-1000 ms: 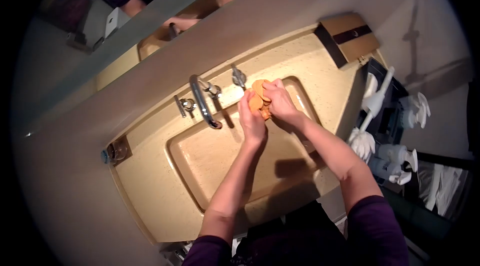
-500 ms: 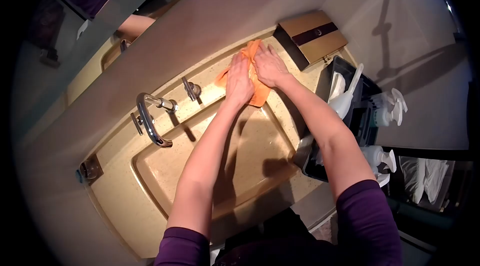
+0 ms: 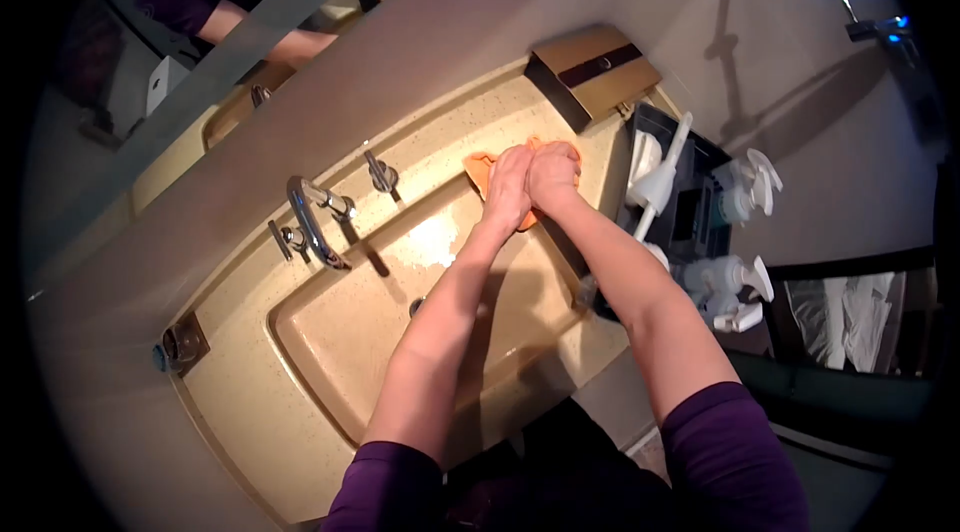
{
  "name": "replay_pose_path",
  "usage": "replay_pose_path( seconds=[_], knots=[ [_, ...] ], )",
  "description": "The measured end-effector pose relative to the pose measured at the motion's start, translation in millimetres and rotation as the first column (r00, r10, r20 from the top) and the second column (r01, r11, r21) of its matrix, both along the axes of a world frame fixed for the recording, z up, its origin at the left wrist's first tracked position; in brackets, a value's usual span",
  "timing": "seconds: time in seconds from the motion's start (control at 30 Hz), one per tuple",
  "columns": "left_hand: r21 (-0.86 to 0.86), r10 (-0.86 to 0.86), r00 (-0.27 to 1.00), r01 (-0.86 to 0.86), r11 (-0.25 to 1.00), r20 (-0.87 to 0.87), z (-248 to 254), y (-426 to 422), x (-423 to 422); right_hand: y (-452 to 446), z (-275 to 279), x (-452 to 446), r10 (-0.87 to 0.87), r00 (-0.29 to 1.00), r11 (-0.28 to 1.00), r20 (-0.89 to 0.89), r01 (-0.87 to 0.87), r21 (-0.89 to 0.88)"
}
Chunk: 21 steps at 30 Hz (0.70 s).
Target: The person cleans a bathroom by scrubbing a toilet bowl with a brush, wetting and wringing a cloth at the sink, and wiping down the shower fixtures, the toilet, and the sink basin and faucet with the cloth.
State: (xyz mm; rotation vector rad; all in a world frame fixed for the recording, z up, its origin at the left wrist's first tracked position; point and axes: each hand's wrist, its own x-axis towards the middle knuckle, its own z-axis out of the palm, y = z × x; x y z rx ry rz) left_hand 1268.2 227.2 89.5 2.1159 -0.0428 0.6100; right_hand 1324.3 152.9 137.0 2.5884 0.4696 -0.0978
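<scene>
Both hands are together on an orange cloth (image 3: 477,168), at the back right corner of the beige sink basin (image 3: 330,352). My left hand (image 3: 509,187) presses on the cloth with its fingers bent over it. Right beside it, my right hand (image 3: 553,175) has its fingers curled into the cloth, which is bunched beneath. Cloth edges stick out to the left and below the hands; the rest is hidden under them. The chrome faucet (image 3: 312,224) and a tap handle (image 3: 380,173) stand left of the hands.
A brown box (image 3: 600,72) stands on the counter's back right corner. A black caddy on the right holds a white-handled brush (image 3: 660,177) and pump bottles (image 3: 745,194). A glass (image 3: 182,344) sits at the far left. A mirror (image 3: 240,42) hangs along the back wall.
Both hands have slid the cloth toward me and slightly right, from the counter behind the basin to its back right corner. The fingers are more curled, and the cloth is more bunched.
</scene>
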Motion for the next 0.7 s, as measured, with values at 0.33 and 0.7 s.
replay_pose_path(
  seconds=[0.33, 0.7],
  knots=[
    [-0.558, -0.088, 0.981, -0.025, 0.829, -0.174, -1.0, -42.1, -136.6, -23.5, -0.3, -115.1, -0.028, 0.942, 0.982, -0.334, -0.037, -0.187],
    [-0.805, -0.38, 0.747, -0.338, 0.488, -0.545, 35.2, 64.1, -269.1, -76.4, 1.3, -210.4, 0.165, 0.825, 0.892, -0.54, 0.109, 0.439]
  ],
)
